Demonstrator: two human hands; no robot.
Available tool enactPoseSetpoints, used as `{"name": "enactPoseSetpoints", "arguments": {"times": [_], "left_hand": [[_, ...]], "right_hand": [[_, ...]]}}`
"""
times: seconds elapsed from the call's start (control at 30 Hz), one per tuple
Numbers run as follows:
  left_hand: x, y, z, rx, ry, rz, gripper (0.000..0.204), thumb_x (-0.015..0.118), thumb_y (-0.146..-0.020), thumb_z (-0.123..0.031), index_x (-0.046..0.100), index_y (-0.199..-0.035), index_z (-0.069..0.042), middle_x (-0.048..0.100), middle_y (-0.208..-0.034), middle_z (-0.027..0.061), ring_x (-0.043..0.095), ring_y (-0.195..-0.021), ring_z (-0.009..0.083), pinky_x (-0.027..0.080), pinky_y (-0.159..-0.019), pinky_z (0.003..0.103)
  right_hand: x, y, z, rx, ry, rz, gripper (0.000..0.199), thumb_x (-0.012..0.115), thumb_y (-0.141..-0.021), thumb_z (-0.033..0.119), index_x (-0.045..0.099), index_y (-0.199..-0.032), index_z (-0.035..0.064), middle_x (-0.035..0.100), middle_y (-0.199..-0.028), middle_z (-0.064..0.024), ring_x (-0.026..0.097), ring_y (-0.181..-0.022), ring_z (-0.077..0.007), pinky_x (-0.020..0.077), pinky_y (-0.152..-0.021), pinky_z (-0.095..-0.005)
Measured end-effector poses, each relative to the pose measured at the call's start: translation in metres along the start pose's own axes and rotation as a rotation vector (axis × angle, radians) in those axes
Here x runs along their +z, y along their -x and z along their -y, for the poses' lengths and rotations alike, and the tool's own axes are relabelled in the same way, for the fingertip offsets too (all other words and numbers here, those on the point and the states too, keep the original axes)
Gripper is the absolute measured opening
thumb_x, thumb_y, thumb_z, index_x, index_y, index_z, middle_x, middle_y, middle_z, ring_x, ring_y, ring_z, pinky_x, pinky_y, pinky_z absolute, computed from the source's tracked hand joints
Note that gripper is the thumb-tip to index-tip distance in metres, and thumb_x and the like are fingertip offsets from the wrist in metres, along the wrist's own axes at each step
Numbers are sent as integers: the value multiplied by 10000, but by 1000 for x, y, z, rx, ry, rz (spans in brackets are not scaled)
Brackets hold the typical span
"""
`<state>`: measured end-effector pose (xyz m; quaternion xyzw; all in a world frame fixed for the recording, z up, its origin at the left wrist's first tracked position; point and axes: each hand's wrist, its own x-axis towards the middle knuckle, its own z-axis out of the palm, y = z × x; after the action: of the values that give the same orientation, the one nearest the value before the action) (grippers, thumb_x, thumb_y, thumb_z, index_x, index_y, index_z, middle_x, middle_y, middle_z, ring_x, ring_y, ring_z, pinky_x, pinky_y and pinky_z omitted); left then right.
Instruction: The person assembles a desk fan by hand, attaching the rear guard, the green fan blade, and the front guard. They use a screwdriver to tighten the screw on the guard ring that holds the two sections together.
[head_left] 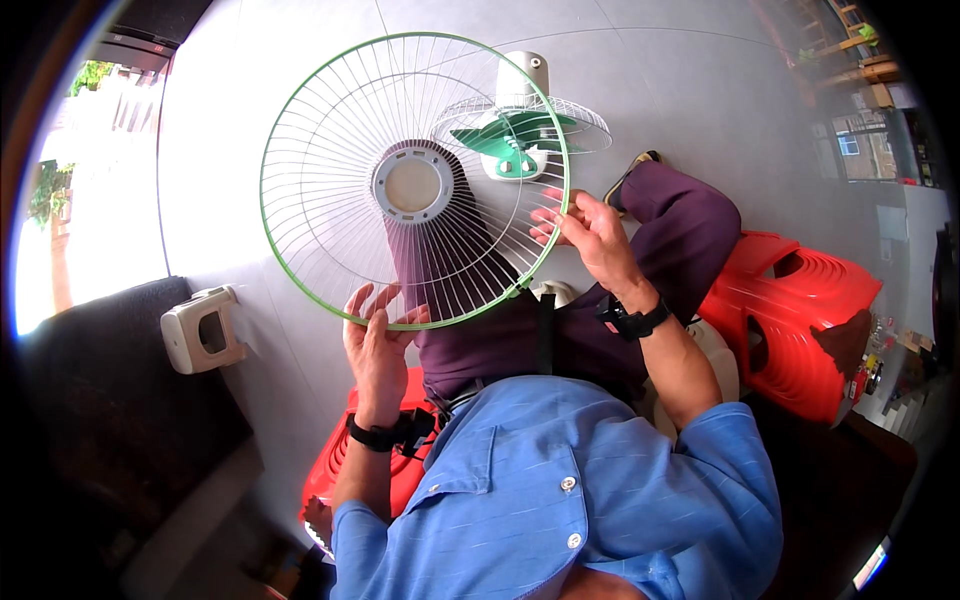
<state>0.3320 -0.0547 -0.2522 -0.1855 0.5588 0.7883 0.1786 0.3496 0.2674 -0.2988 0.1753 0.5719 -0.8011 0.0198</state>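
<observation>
A round wire fan grille (412,151) with a green rim and a grey hub ring is held up in front of my lap. My left hand (376,350) grips its lower rim, fingers bent around the green edge. At the right side of the rim, my right hand (598,238) pinches it between thumb and fingers. Beyond the grille, partly seen through its wires, a fan's white motor housing (523,78) stands on the floor. Green blades (512,135) sit on it inside a white rear grille (592,128).
A small cream plastic stool (202,330) stands on the grey floor (660,90) at the left. Red plastic stools (790,320) are at my right, and another red piece (330,465) is beside my left arm. A dark piece of furniture (110,400) fills the left edge.
</observation>
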Motion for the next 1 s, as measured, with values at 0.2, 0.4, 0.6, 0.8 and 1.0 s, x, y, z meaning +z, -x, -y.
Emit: {"name": "enactPoseSetpoints", "arguments": {"times": [0.2,0.4,0.6,0.8,1.0], "left_hand": [[6,-4,7,11,29,14,393,401,-1069,-67,307,-1447,-14,499,-1421,270,688,-1062,471,601,-938,512],[7,-6,8,33,54,49,404,411,-1058,-61,308,-1446,-13,483,-1421,270,698,-1038,459,607,-930,500],[12,-8,-7,-13,31,115,429,400,-1019,-15,298,-1435,8,488,-1398,275,716,-983,439,617,-909,489],[18,3,-28,-92,-22,92,426,412,-992,10,336,-1411,27,576,-1313,245,729,-945,426,636,-830,465],[34,13,-44,-251,13,252,587,479,-949,-14,255,-1491,-20,615,-1221,238,731,-882,393,617,-835,484]], "right_hand": [[7,-2,5,34,-72,-16,406,604,-993,66,522,-1357,-95,702,-1126,-204,723,-970,-218,606,-832,-315],[14,6,12,69,-90,-17,422,620,-993,78,517,-1362,-98,698,-1142,-204,721,-967,-215,601,-822,-309],[12,13,18,-485,574,-290,479,702,-920,85,547,-1357,-33,633,-1271,-202,648,-1125,-297,539,-924,-372],[39,56,63,-998,1276,213,350,785,-807,164,687,-1131,71,637,-1146,-93,618,-1110,-283,485,-1007,-447],[41,80,67,-1069,1355,364,98,689,-808,55,614,-871,47,566,-797,-40,597,-743,-195,491,-665,-325]]}}
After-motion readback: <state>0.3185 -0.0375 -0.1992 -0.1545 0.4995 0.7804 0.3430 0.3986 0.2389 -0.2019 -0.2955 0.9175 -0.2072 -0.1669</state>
